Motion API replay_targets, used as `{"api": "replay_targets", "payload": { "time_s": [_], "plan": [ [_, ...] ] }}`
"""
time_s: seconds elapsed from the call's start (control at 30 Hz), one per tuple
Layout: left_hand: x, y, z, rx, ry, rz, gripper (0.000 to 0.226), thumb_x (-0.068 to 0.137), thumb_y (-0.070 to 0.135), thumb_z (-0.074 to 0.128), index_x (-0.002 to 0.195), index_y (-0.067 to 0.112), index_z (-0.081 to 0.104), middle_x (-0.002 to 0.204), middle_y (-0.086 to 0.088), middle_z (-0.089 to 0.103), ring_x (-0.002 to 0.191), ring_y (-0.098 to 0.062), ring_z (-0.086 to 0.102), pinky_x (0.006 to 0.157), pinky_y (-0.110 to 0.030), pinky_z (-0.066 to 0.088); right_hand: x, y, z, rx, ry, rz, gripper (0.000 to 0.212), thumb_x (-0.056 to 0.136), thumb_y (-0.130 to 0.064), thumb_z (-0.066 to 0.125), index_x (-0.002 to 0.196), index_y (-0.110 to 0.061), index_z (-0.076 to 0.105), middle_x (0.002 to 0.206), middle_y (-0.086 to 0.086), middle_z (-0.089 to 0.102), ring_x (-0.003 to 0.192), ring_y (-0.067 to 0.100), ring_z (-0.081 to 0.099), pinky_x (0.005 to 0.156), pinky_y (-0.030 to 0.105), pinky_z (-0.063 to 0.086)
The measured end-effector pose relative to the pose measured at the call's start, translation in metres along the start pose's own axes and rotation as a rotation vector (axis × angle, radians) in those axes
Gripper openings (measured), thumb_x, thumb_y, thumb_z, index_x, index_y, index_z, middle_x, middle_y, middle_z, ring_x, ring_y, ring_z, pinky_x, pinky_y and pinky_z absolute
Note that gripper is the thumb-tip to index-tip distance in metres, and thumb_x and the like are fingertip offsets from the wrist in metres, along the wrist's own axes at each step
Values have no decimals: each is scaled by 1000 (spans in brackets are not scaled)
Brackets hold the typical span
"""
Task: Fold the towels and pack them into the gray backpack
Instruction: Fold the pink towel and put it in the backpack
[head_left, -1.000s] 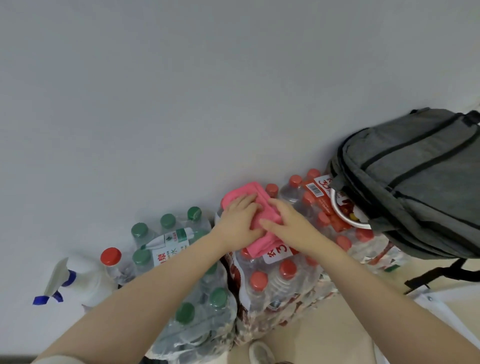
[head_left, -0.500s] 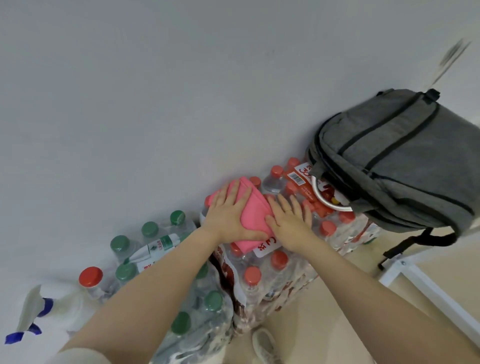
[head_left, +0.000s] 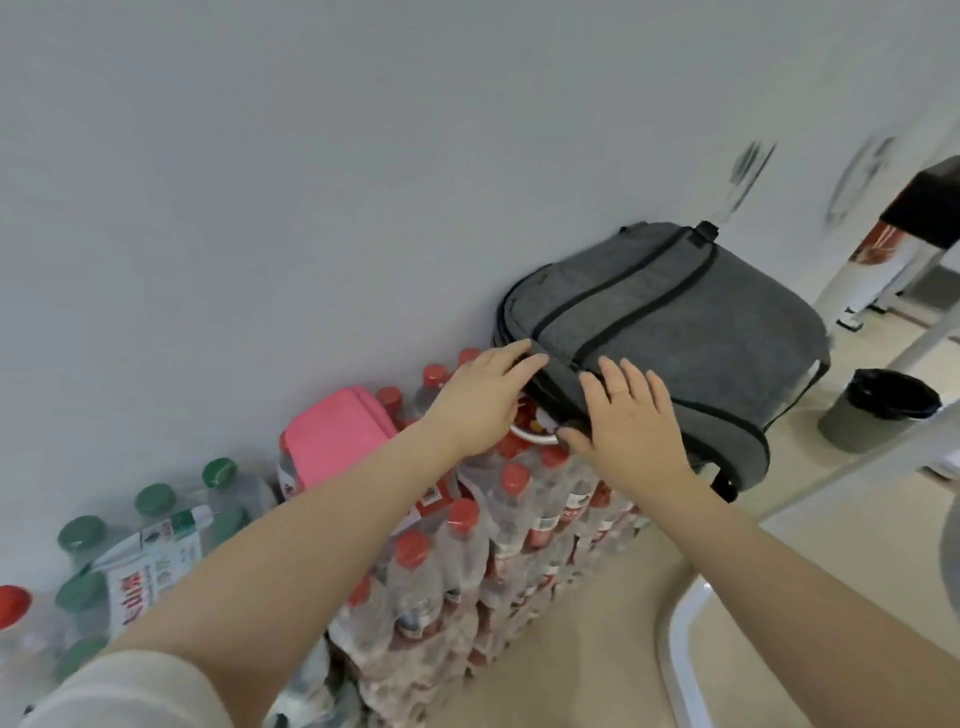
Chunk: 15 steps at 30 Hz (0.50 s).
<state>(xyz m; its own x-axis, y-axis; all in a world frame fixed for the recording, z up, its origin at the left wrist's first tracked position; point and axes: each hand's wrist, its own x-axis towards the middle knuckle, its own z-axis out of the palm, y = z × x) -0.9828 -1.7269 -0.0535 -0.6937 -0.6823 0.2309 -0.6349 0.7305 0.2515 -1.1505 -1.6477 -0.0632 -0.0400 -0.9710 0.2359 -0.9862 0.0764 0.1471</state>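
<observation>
Head camera: the pink towel (head_left: 340, 436) lies folded on top of the red-capped bottle packs (head_left: 498, 525), and I am now at the gray backpack (head_left: 670, 332), which lies on its side on the same packs against the wall, just right of the towel. As I judge it, folding of this towel is done and the step in hand is opening the backpack.

My left hand (head_left: 480, 397) reaches forward with fingers nearly straight, their tips laid over the upper lip of the bag's mouth. My right hand (head_left: 631, 418) lies flat and spread on the near panel, thumb at the rim; it grips nothing. Both forearms stretch out from the lower edge of the frame, roughly parallel.

A white ring and something red show in the gap between my hands.

Next, I reckon, the mouth must be pulled wide and held open by one hand, so the other can fetch the towel and slide it in without undoing the fold.
</observation>
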Motion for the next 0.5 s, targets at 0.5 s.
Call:
{"api": "replay_targets", "payload": {
  "time_s": [0.5],
  "plan": [
    [86, 51, 11, -303, 519, -461, 46, 91, 23, 53, 134, 12, 41, 130, -13, 41, 117, -27, 47, 97, -34, 40, 50, 112, -53, 724, 117, -51, 24, 95, -26, 46, 108, -10, 58, 96, 9, 65, 89, 29, 59, 73, 37, 45]
  ]
}}
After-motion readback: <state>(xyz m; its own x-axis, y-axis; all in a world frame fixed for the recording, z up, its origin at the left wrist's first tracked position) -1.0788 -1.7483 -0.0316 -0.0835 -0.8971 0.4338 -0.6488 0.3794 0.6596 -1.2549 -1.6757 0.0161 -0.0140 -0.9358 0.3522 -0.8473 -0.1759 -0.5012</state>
